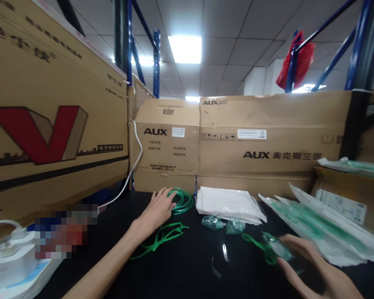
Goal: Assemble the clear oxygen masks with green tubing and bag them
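My left hand [157, 209] reaches over the left side of a coil of green tubing [183, 202], its fingers stretched out and touching or just above the coil. Below it lies a loose green strap [165, 238]. At the lower right my right hand [311, 261], slightly blurred, has thumb and fingers around a clear greenish plastic mask [279, 248]. A green strap [254, 240] trails from the mask to the left. Two small clear green plastic pieces [212, 222] lie between the hands. Nearer to me are a small metal strip [225, 252] and a thin curved piece [216, 268].
White plastic packets [230, 201] lie at the back. Packaged green items [327, 228] are piled at right before an open carton [361, 195]. Cardboard panels [268, 141] wall the back; a large carton [50, 95] stands left. A white power strip [15, 265] sits lower left.
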A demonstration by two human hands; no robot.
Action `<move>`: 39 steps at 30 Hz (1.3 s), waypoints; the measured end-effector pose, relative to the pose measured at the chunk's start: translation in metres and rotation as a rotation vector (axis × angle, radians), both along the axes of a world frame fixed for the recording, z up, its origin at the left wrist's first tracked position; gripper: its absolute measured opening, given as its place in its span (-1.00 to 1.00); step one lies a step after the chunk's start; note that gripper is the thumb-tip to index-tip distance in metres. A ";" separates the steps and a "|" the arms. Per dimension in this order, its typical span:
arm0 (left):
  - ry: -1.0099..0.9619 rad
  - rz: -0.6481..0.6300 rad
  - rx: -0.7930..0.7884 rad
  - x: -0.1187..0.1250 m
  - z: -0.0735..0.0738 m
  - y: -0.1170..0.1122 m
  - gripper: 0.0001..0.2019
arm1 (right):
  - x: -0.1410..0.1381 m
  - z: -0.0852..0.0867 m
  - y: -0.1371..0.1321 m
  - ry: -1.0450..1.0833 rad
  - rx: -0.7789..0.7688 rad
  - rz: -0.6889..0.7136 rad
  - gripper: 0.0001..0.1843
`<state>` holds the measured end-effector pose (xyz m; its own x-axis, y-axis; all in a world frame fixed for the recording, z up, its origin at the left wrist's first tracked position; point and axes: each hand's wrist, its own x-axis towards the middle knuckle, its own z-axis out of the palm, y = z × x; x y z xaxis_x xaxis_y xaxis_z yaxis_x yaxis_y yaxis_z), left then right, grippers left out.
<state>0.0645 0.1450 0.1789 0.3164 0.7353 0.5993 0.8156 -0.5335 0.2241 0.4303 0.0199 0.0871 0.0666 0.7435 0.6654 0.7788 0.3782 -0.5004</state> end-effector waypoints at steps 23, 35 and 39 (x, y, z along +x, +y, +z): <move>0.103 -0.659 -0.121 0.128 -0.006 -0.056 -0.83 | -0.056 0.020 0.006 0.693 0.004 0.123 -0.55; 0.011 -0.365 0.130 0.030 0.042 -0.047 -0.81 | -0.018 0.050 -0.018 1.134 0.066 -0.103 -0.31; 0.010 -0.237 0.068 -0.005 0.037 -0.046 -0.81 | -0.024 0.040 -0.008 1.091 -0.089 0.016 -0.28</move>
